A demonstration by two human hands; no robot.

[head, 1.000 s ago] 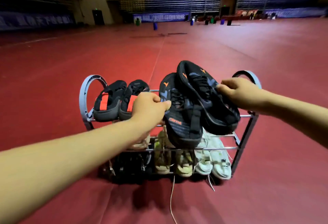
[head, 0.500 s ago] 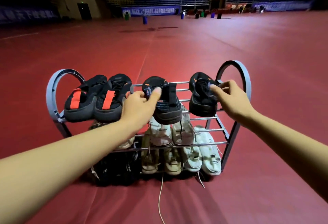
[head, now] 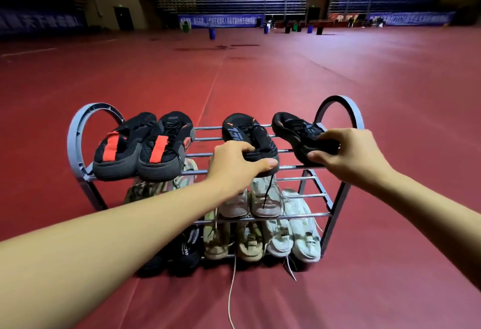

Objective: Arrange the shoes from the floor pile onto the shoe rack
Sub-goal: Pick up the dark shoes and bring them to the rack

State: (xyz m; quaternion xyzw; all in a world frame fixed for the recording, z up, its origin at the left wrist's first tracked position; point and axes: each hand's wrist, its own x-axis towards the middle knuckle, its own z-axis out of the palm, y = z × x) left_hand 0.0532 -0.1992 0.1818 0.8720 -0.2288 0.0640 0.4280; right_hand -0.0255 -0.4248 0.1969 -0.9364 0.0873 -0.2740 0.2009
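Observation:
A grey shoe rack [head: 78, 146] with chrome bars stands on the red floor. On its top shelf, at the left, sits a pair of black shoes with red straps [head: 145, 146]. My left hand [head: 234, 164] grips the heel of a black sneaker [head: 247, 133] lying on the middle of the top shelf. My right hand [head: 346, 154] grips the heel of the matching black sneaker [head: 294, 128] at the right end of that shelf. Both sneakers rest on the bars, toes pointing away.
The middle shelf holds camouflage shoes [head: 156, 188] and pale sneakers [head: 263, 198]. The bottom shelf holds black shoes [head: 182, 250], beige shoes [head: 234, 242] and white sneakers [head: 299, 235]. A white lace [head: 230, 289] trails on the floor. Bins [head: 212, 33] stand far back.
Both black sneakers have come down from the air onto the top shelf and now lie flat on the bars. My hands still hold their heels.

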